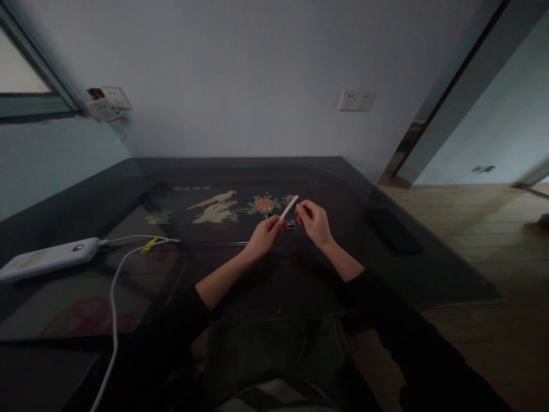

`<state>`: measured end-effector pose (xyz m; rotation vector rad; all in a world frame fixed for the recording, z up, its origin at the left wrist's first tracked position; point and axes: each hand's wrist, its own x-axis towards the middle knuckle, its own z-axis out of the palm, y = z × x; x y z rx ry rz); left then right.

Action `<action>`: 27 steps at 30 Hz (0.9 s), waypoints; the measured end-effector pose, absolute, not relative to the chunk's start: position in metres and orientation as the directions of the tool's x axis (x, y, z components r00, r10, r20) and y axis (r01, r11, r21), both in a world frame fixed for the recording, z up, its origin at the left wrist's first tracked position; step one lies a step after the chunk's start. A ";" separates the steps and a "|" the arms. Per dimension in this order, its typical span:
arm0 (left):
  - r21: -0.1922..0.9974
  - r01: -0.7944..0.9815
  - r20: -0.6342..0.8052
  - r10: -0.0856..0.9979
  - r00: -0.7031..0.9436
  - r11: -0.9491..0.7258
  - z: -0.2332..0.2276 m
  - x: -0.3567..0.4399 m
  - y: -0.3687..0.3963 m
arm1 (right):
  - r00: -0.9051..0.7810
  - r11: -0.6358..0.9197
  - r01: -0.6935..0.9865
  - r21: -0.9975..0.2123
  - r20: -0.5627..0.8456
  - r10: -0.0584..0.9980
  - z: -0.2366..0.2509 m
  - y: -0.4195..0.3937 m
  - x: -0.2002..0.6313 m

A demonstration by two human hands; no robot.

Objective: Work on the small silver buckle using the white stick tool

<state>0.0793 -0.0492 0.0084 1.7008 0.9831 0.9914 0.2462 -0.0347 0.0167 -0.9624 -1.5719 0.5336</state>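
Note:
My left hand [265, 236] is closed around the lower end of a slim white stick [289, 207], which tilts up to the right; its exact kind is unclear. Just right of the stick's upper end is my right hand [315, 220], thumb and fingertips pinched together. Something small and dark may be between those fingertips, too small to make out. Below and between the hands, a small shiny item [290, 227] lies on the dark glossy table [274, 280]. Bird and flower pictures [263, 205] decorate the tabletop behind my hands.
A white power bank-like device [51, 257] lies at the left, with a white cable [114, 303] bearing a yellow tag [148, 245]. A flat black phone-like object [392, 230] rests at the right. Wall sockets [357, 100] are above the table's back edge.

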 end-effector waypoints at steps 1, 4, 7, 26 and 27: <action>0.943 0.182 0.199 0.912 0.358 -0.278 0.008 0.079 -0.049 | -0.015 0.560 0.297 -0.773 0.583 0.813 0.016 -0.036 0.245; 0.937 0.196 0.207 0.914 0.349 -0.288 0.008 0.079 -0.047 | -0.009 0.564 0.312 -0.765 0.591 0.807 0.016 -0.037 0.244; 0.932 0.218 0.200 0.911 0.361 -0.291 0.006 0.079 -0.048 | 0.044 0.573 0.298 -0.764 0.610 0.791 0.019 -0.034 0.250; 0.923 0.237 0.206 0.910 0.360 -0.303 0.006 0.080 -0.050 | 0.064 0.564 0.309 -0.766 0.608 0.791 0.021 -0.033 0.253; 0.920 0.244 0.205 0.908 0.366 -0.306 0.005 0.080 -0.050 | 0.078 0.564 0.304 -0.768 0.610 0.789 0.022 -0.032 0.255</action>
